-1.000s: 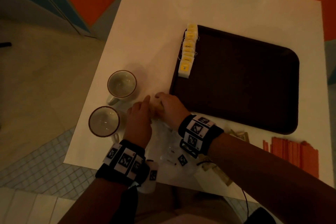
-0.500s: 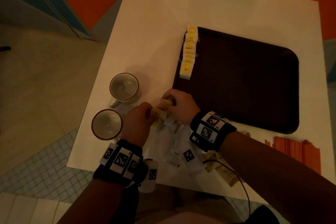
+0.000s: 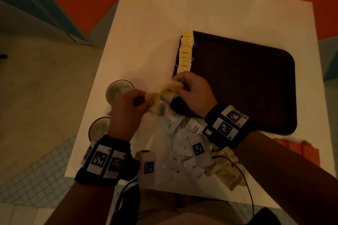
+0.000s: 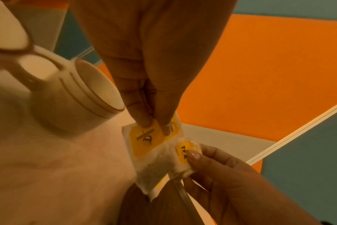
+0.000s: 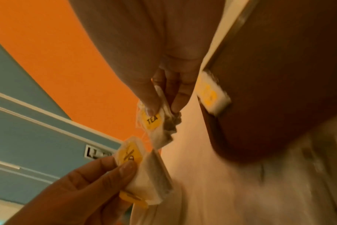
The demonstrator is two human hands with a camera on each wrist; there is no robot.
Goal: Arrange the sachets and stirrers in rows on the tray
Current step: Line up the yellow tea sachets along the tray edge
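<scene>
A dark brown tray lies on the white table, with a row of yellow-labelled tea bags along its left edge. My right hand pinches a tea bag marked TEA just below that row; the right wrist view shows the same bag between thumb and finger. My left hand pinches a second tea bag by its yellow tag, left of the tray corner. The two bags hang close together, slightly apart. Orange stirrers lie front right.
Two empty cups stand left of my left hand. White coffee sachets and brown sachets are heaped near the front edge under my right wrist. The table drops off just left of the cups.
Both hands have lifted from the heap, each with a tea bag, and drawn apart. The right hand has moved away from me, up to the end of the row on the tray.
</scene>
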